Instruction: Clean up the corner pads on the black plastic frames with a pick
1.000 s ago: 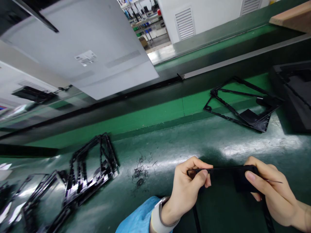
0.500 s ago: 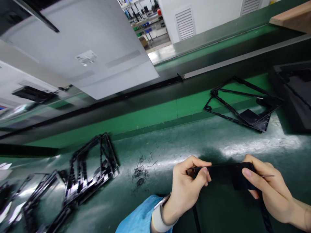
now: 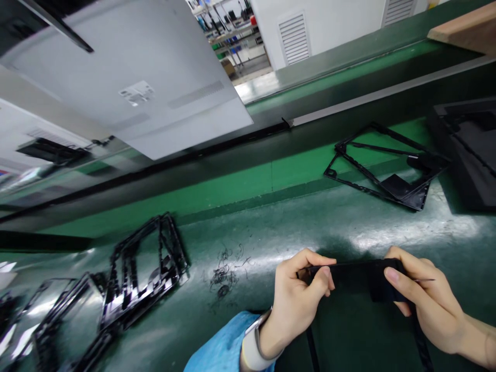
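Note:
Between my hands is a black plastic frame [image 3: 358, 265], its top bar running level and its two side bars dropping toward the lower edge of the view. My left hand [image 3: 306, 292] pinches the top left corner between thumb and fingers. At the top right corner, my right hand [image 3: 426, 302] is closed around the frame beside a dark square panel [image 3: 382, 287]. A thin dark pointed piece [image 3: 426, 280] sticks out by the right fingers; what it belongs to is hidden. Thin black plastic shavings [image 3: 222, 276] lie to the left of my left hand.
Several black frames [image 3: 147, 274] are piled at the left on the green worktop [image 3: 240, 227]. More overlapping frames [image 3: 387, 175] rest at the back right, near a dark box-like block [image 3: 465, 155]. A large grey panel [image 3: 155, 77] hangs over the upper left. A wooden piece [image 3: 465, 33] sits upper right.
Almost nothing differs. The view has shifted very slightly, and both hands keep the same hold on the black frame.

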The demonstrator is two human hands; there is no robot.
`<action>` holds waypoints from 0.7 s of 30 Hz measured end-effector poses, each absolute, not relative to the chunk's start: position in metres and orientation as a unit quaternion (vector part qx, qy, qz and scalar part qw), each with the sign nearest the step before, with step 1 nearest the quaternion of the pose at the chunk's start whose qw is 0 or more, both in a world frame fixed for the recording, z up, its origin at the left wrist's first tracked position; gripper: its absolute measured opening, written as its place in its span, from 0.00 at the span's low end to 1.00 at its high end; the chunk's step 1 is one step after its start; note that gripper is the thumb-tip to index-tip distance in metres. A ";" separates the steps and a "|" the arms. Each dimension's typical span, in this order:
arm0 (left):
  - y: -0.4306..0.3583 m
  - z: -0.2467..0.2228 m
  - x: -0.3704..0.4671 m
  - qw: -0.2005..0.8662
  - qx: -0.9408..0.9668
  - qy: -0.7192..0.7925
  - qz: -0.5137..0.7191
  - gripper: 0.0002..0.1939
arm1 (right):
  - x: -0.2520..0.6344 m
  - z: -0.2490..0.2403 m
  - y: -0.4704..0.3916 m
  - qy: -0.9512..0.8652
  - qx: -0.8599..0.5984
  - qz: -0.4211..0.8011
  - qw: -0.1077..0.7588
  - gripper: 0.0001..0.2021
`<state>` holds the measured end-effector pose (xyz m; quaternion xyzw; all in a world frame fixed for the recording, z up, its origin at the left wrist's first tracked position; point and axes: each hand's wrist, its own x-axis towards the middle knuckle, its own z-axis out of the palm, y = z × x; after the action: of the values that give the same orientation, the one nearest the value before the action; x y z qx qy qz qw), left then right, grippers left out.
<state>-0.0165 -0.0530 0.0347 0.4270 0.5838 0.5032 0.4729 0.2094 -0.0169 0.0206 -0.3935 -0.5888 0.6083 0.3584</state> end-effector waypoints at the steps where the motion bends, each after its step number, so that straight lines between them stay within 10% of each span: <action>1: -0.053 0.035 -0.016 0.474 0.426 0.583 0.504 0.06 | 0.209 0.022 -0.017 -0.585 -0.395 0.610 0.360 0.21; 21: -0.051 0.031 -0.015 0.498 0.419 0.557 0.516 0.05 | 0.208 0.023 -0.015 -0.596 -0.399 0.599 0.356 0.21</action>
<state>-0.0153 -0.0508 0.0314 0.4186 0.5572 0.5157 0.4983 0.2083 -0.0153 0.0232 -0.3995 -0.5960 0.5986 0.3563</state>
